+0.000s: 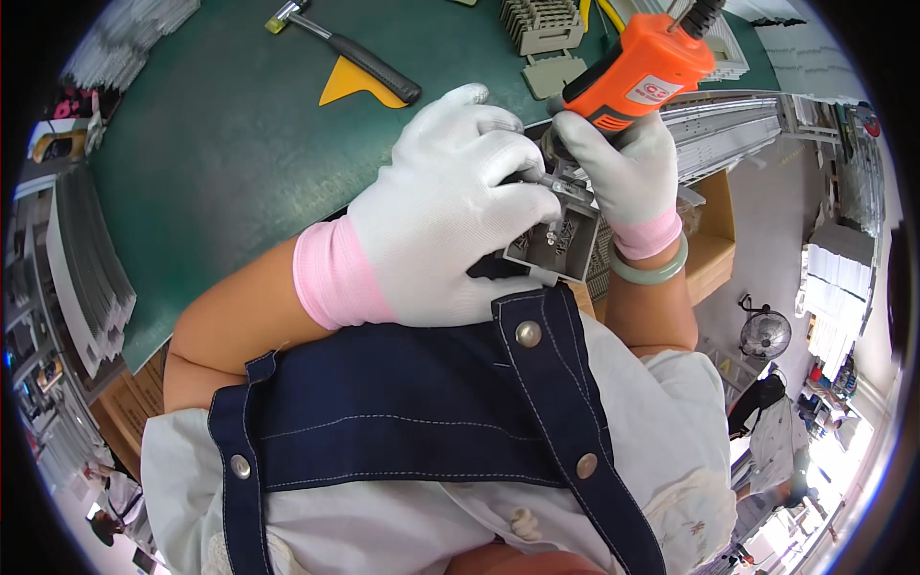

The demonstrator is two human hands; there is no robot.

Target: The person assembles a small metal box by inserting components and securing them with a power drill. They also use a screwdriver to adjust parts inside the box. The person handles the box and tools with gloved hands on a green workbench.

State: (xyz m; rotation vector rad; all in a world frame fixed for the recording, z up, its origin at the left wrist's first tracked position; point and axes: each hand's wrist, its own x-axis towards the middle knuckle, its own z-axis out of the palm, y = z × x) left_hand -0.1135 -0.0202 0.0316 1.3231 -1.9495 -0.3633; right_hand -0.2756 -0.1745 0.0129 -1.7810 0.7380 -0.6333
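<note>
White gloves with pink cuffs cover both my hands. In my right hand [634, 172] is an orange and black electric screwdriver [640, 79], its cable rising at the top right and its black front end angled down to the left. My left hand [446, 211] reaches across from the left, fingers curled around a small metallic piece [565, 186] whose kind I cannot make out. Just under these fingers sits a small grey open box [579, 261] with a few small screws [553, 235] in it. The screwdriver's tip is hidden behind my fingers.
On the green tabletop [211, 144] lie a hammer [374, 69] and a yellow scraper [355, 84]. Khaki slotted plastic parts [541, 24] stand farther back. Long metal strips [724, 134] and a cardboard box [717, 225] are on the right, with a fan [765, 333] and another person [778, 441] beyond.
</note>
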